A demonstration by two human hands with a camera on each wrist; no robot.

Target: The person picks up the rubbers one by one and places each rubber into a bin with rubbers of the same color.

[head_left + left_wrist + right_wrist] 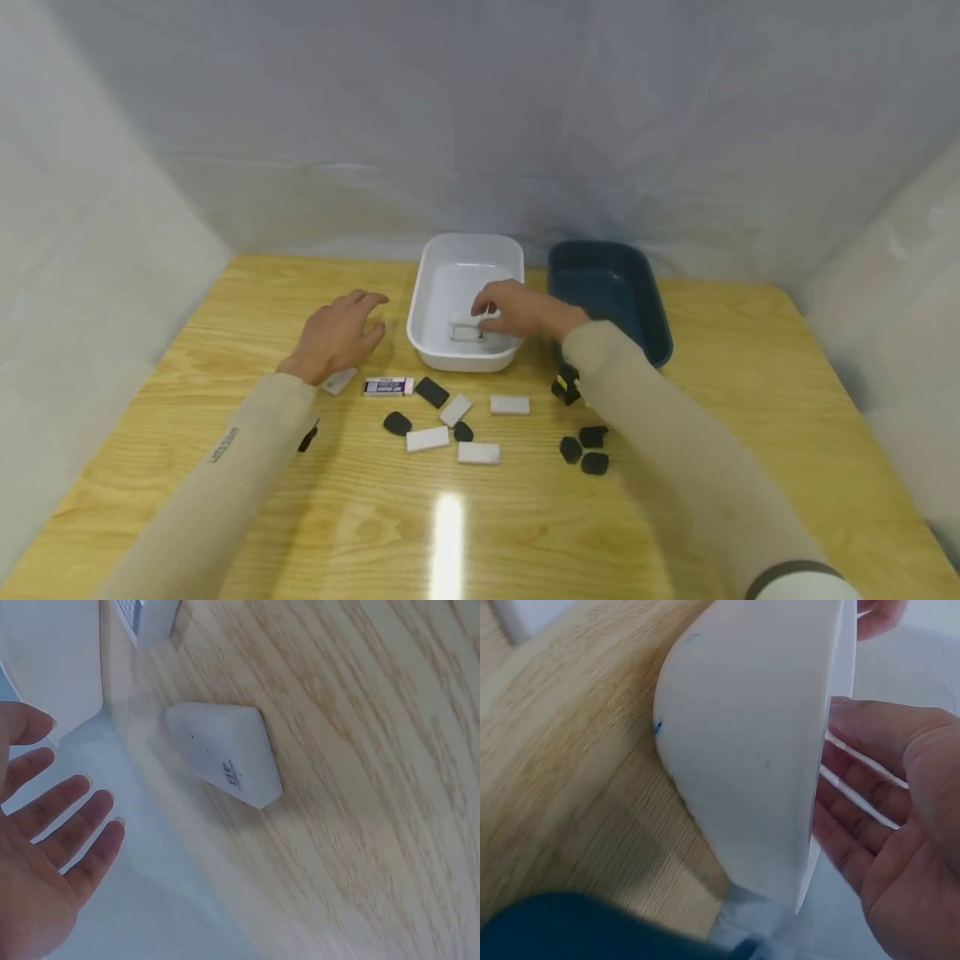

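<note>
From the head camera, a light wooden desk point(675, 533) runs between pale plastic sheeting on three sides. Near its far edge stand a white oblong plastic tub point(431, 287) and, just beside it to the right, a dark blue oblong plastic tub point(637, 292). The right hand point(517, 310) reaches over the white tub's near rim and its fingers pinch a white rectangular eraser point(467, 319) inside the tub, low over the tub floor, where another white block with a dark mark lies. The left hand point(335, 333) rests palm down on the desk just left of the white tub, fingers relaxed and spread, holding nothing. Near its wrist lie a small white eraser point(339, 381) and a printed-sleeve eraser point(387, 386). In front of the tubs lie scattered white erasers point(478, 452) and black erasers point(594, 463), loosely grouped in the middle of the desk. Broad bare wood lies open toward the near edge and both side edges.

From the left wrist camera, the left hand point(45, 862) shows an open palm with straight fingers, holding nothing. A white wedge-looking eraser with small blue print point(225, 754) lies on the wood near it, apart from the fingers. The white tub's wall point(52, 660) rises at the upper left.

From the right wrist camera, the white tub's curved outer wall point(742, 750) fills the middle, its rim against the right hand point(889, 847), whose fingers reach into it. The eraser itself is hidden here. The dark blue tub's edge point(570, 926) sits at the bottom left.
</note>
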